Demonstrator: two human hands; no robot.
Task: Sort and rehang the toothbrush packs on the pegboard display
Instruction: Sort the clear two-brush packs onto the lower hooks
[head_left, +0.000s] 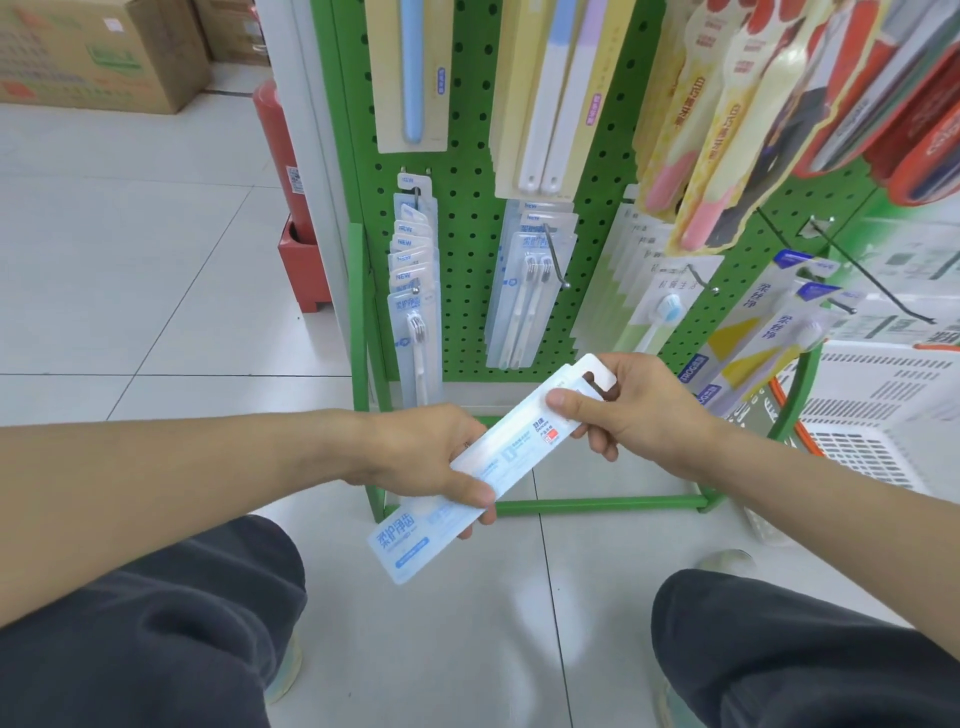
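Toothbrush packs (493, 467) sit stacked in your two hands, low before the green pegboard (467, 234); your left hand (426, 457) grips the lower half, your right hand (623, 405) pinches the top beside the hang slot, likely to line it up with a hook. Hung packs (415, 291) already crowd the near pegs, and a white basket (883, 405) stands right

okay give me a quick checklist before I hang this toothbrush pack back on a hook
1. Both hands grip the held pack, left hand low, right hand by the top: ok.
2. Hang hole uncovered: ok.
3. Hole end nearest the pegboard: ok.
4. Matching packs on lower-left hook: ok.
5. Room left on that hook: cannot tell.
6. Pack upright for hanging: not ok, lying slanted.
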